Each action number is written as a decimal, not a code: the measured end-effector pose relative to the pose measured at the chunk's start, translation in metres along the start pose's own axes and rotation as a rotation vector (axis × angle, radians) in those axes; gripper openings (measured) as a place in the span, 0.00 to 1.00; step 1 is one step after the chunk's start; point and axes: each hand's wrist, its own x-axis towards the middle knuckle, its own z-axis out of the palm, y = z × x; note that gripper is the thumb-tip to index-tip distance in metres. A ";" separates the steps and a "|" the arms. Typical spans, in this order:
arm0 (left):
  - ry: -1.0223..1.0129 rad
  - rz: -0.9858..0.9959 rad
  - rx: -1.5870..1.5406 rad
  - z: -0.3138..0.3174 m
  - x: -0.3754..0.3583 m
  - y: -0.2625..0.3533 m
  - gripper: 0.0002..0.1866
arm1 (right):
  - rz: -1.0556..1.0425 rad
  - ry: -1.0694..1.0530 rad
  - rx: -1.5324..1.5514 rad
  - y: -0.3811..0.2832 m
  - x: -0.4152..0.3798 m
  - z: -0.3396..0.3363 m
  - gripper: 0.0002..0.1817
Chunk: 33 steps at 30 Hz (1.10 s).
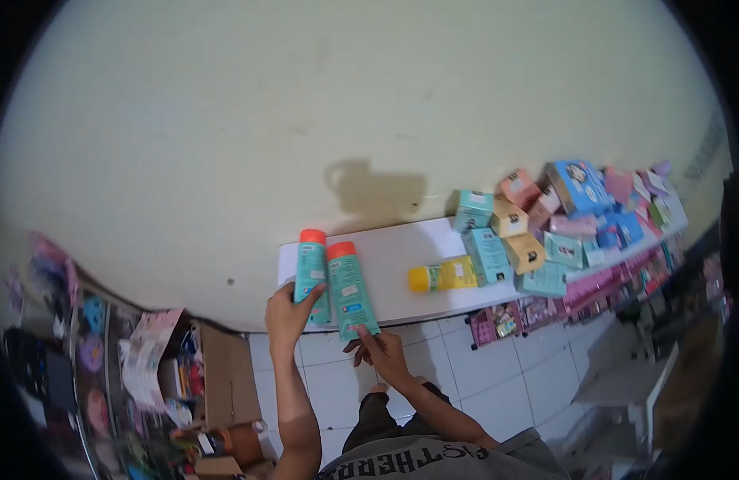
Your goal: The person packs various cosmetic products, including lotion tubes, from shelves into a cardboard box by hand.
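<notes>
Two teal bottles with orange-red caps are at the left end of a white shelf top (393, 248). My left hand (288, 312) is closed around the lower part of the left teal bottle (312, 268), thumb across its front. The right teal bottle (349, 284) lies beside it, slightly tilted, its bottom end past the shelf's front edge. My right hand (380, 352) grips that bottom end, with the thumb on top and some fingers hidden underneath. To the right, a yellow tube (445, 276) lies on its side, apart from both hands.
Piled on the shelf's right half are several small boxes, including a teal box (488, 256), a cream box (525, 253) and a large blue box (579, 188). Pink racks (601, 284) stand below. An open cardboard box (227, 376) sits at lower left, beside a crowded display rack (89, 352).
</notes>
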 end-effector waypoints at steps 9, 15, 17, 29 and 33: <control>0.044 0.139 -0.416 -0.001 -0.053 0.002 0.13 | -0.336 0.142 -0.425 -0.015 -0.070 -0.018 0.13; -0.123 0.278 -0.651 0.037 -0.124 0.074 0.15 | -0.559 0.167 -0.399 -0.050 -0.187 -0.077 0.09; -0.236 0.384 -0.717 0.066 -0.149 0.099 0.15 | -0.542 0.258 -0.441 -0.060 -0.237 -0.104 0.09; -1.460 0.517 -0.664 0.291 -0.408 0.247 0.12 | -0.601 1.414 -0.735 -0.096 -0.500 -0.187 0.06; -1.769 0.480 -0.551 0.324 -0.467 0.263 0.12 | -0.598 1.662 -0.761 -0.098 -0.547 -0.206 0.08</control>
